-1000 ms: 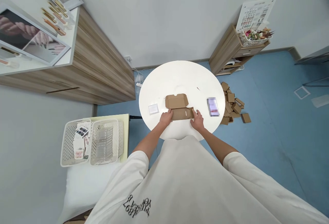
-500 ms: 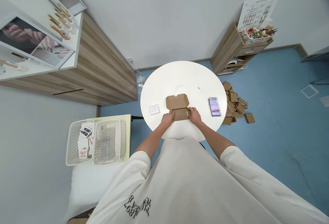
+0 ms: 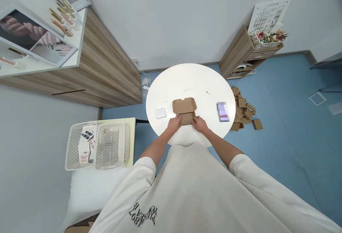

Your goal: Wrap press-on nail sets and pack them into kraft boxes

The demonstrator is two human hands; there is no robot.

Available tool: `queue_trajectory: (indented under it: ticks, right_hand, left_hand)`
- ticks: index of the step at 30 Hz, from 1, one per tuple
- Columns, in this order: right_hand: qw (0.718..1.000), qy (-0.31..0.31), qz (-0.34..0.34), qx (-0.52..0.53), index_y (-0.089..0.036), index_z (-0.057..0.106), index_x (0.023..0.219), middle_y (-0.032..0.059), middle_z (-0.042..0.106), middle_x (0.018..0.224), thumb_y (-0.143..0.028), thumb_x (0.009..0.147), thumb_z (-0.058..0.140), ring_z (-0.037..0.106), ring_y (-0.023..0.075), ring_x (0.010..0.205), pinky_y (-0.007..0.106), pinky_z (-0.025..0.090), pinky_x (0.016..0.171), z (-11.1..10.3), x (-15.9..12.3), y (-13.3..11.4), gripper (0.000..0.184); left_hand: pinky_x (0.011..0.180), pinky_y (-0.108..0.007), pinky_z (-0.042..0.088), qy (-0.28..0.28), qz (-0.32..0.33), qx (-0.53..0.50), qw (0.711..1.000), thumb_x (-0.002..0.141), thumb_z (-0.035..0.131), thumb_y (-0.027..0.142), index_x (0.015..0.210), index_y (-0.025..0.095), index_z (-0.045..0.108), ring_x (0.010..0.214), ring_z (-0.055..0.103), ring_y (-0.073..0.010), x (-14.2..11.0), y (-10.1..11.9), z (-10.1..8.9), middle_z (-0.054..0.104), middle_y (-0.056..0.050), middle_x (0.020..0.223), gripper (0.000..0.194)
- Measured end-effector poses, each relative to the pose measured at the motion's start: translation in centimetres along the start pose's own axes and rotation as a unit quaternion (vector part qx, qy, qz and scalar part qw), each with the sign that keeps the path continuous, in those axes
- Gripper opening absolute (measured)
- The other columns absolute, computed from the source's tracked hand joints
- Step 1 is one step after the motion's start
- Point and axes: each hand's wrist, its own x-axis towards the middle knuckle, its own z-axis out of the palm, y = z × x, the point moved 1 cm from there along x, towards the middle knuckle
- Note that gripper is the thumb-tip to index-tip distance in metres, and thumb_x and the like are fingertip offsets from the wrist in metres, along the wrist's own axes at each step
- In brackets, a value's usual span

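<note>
A flat kraft cardboard box [image 3: 184,106] lies on the round white table [image 3: 189,78], partly folded, with its upper panel lying flat and its lower part [image 3: 187,119] gripped between my hands. My left hand [image 3: 174,123] holds that lower part's left end. My right hand [image 3: 200,124] presses on its right end, folded inward. The fingers cover the box's lower corners. To the left of the box lies a small white square packet [image 3: 160,113]. A phone with a blurred screen [image 3: 222,112] lies farther right, beyond my right hand.
Kraft flat boxes lie heaped on the blue floor [image 3: 242,109] right of the table. Two white plastic baskets [image 3: 110,145] with packets and clear trays stand at lower left. A wooden cabinet [image 3: 107,72] stands at upper left; a small wooden shelf unit [image 3: 244,53] stands at upper right.
My right hand has moved left, pushing the box's right end inward, so the lower part is narrower. My left hand has stayed nearly in place.
</note>
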Motion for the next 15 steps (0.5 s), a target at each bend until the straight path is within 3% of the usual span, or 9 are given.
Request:
queue_trajectory:
  ticks: [5, 10, 15]
  right_hand:
    - [0.994, -0.029, -0.025, -0.106, -0.014, 0.065, 0.122, 0.0204, 0.059, 0.124, -0.044, 0.1, 0.044, 0.051, 0.0336, 0.117, 0.046, 0.037, 0.098, -0.7, -0.1, -1.1, 0.043]
    - [0.99, -0.046, -0.022, -0.134, -0.013, 0.067, 0.124, 0.0229, 0.058, 0.124, -0.053, 0.096, 0.047, 0.049, 0.0358, 0.116, 0.049, 0.036, 0.097, -0.9, 0.1, -2.0, 0.052]
    - [0.989, -0.046, -0.001, -0.14, -0.014, 0.064, 0.125, 0.0226, 0.055, 0.127, -0.047, 0.094, 0.052, 0.047, 0.036, 0.117, 0.048, 0.038, 0.095, -0.6, -0.3, -2.3, 0.047]
  left_hand:
    - [0.092, -0.044, 0.05, -0.001, 0.001, -0.004, 1.0, 0.084, 0.072, 0.03, 0.142, 0.028, 0.036, 0.111, 0.066, -0.0322, -0.1, 0.1, -0.1, 0.019, -0.016, 0.164, 0.069]
    - [0.09, -0.043, 0.049, 0.007, 0.008, 0.006, 1.0, 0.084, 0.074, 0.032, 0.141, 0.027, 0.037, 0.109, 0.067, -0.0316, -0.1, 0.0, -0.1, 0.021, -0.017, 0.163, 0.068]
    - [0.091, -0.043, 0.049, 0.01, 0.011, 0.022, 1.0, 0.083, 0.074, 0.031, 0.139, 0.027, 0.039, 0.108, 0.067, -0.0307, -0.2, 0.0, 0.2, 0.022, -0.016, 0.163, 0.067]
